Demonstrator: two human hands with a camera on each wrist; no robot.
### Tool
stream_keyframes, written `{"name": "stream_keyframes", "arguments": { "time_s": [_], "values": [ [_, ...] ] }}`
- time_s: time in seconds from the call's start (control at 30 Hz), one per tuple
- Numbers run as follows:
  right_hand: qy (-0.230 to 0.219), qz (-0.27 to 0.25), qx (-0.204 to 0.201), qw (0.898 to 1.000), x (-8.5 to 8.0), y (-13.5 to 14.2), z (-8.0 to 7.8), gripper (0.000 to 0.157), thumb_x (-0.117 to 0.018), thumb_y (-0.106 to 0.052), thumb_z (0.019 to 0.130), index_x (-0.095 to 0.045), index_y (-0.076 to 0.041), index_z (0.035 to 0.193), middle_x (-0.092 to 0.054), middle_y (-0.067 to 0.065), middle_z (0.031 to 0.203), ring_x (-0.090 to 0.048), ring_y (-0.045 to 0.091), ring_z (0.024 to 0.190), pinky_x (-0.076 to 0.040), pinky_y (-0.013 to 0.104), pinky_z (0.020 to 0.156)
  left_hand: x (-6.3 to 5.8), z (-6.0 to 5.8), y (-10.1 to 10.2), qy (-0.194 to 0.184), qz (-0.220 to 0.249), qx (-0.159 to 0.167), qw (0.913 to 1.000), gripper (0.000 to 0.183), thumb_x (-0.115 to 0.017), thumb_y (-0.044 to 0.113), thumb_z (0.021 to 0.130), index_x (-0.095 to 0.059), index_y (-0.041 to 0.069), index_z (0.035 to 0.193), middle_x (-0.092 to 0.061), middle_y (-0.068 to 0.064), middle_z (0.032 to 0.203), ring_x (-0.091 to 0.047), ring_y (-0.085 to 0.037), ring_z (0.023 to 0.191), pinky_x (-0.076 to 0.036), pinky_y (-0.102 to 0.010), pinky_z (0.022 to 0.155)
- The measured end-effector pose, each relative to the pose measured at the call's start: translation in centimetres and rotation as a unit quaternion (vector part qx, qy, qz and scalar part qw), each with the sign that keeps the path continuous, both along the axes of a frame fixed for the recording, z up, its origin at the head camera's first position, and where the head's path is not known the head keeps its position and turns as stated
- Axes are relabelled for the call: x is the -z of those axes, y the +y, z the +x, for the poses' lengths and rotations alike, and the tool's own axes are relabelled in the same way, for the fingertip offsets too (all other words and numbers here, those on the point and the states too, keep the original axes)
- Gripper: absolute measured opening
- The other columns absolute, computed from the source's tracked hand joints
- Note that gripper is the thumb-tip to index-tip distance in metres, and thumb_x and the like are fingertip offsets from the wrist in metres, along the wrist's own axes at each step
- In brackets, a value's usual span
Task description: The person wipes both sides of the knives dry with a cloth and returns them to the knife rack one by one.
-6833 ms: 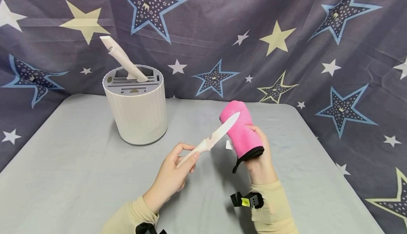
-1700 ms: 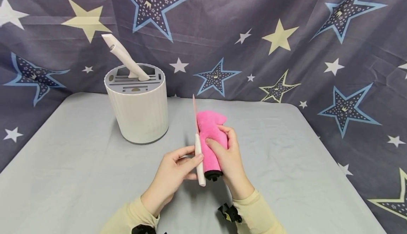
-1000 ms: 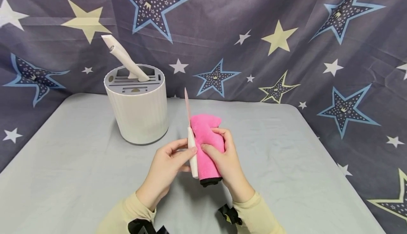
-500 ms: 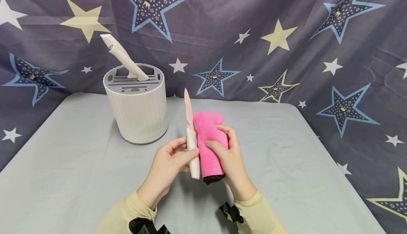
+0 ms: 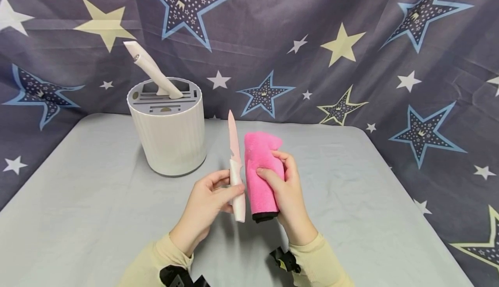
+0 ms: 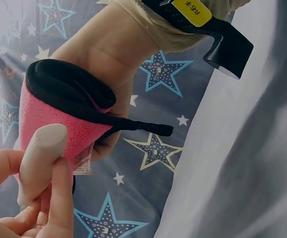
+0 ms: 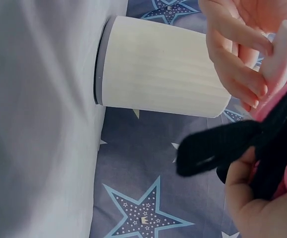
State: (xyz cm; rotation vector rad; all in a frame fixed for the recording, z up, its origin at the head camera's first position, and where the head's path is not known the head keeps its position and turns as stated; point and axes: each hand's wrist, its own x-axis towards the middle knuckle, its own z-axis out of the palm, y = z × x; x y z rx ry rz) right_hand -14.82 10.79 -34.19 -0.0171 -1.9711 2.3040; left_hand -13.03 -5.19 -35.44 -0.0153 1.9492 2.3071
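Observation:
My left hand (image 5: 205, 205) pinches the white handle of a knife (image 5: 237, 191) between thumb and fingers. Its pale pink blade points up and away, flat side showing. Just to the right, my right hand (image 5: 289, 194) grips a folded pink cloth (image 5: 258, 183), thumb across its front. A small gap separates blade and cloth in the head view. Black trim edges the cloth; the left wrist view shows a black hanging loop (image 6: 150, 128) and a white tag (image 6: 84, 161). In the right wrist view the knife handle (image 7: 281, 54) stands behind the cloth.
A ribbed white knife block (image 5: 167, 142) with a grey slotted top stands at the back left of the grey-covered table (image 5: 97, 217). White handles (image 5: 153, 72) lean out of it. A star-patterned curtain (image 5: 296, 83) hangs behind.
Earlier the knife slanted across the cloth; now it stands nearly upright beside it. Over the last second the cloth has moved right, off the knife, and the blade has turned its flat side into view.

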Motion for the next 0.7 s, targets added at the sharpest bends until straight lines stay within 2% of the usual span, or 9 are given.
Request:
{"name": "stream_keyframes", "arguments": {
  "time_s": [0.43, 0.57, 0.7],
  "values": [
    [0.001, 0.011, -0.004, 1.000, 0.24, -0.16, 0.03, 0.043, -0.067, -0.004, 0.085, -0.052, -0.011, 0.125, -0.058, 0.005, 0.116, -0.061, 0.021, 0.097, -0.055, 0.034, 0.076, 0.26, -0.15, 0.16, -0.017, -0.013, -0.017, 0.9996, 0.035, -0.074, 0.013, 0.088, -0.067, -0.001, 0.119, -0.073, -0.004, 0.093, -0.064, -0.010, 0.069, -0.051, -0.022, 0.052],
    [0.001, 0.010, -0.003, 1.000, 0.23, -0.17, 0.02, 0.043, -0.067, -0.004, 0.085, -0.052, -0.011, 0.125, -0.058, 0.006, 0.116, -0.062, 0.021, 0.097, -0.055, 0.033, 0.076, 0.22, -0.13, 0.08, -0.015, 0.003, -0.019, 0.9997, 0.045, -0.074, 0.010, 0.087, -0.057, -0.001, 0.126, -0.074, -0.009, 0.099, -0.067, -0.011, 0.071, -0.055, -0.025, 0.055],
    [0.000, 0.010, -0.002, 1.000, 0.17, -0.19, 0.01, 0.043, -0.066, -0.004, 0.085, -0.052, -0.011, 0.125, -0.058, 0.006, 0.117, -0.062, 0.020, 0.097, -0.055, 0.033, 0.077, 0.26, -0.06, 0.00, -0.013, 0.017, -0.020, 0.9996, 0.047, -0.073, 0.008, 0.087, -0.048, -0.001, 0.126, -0.074, -0.015, 0.105, -0.069, -0.010, 0.070, -0.056, -0.026, 0.056]
  ]
}}
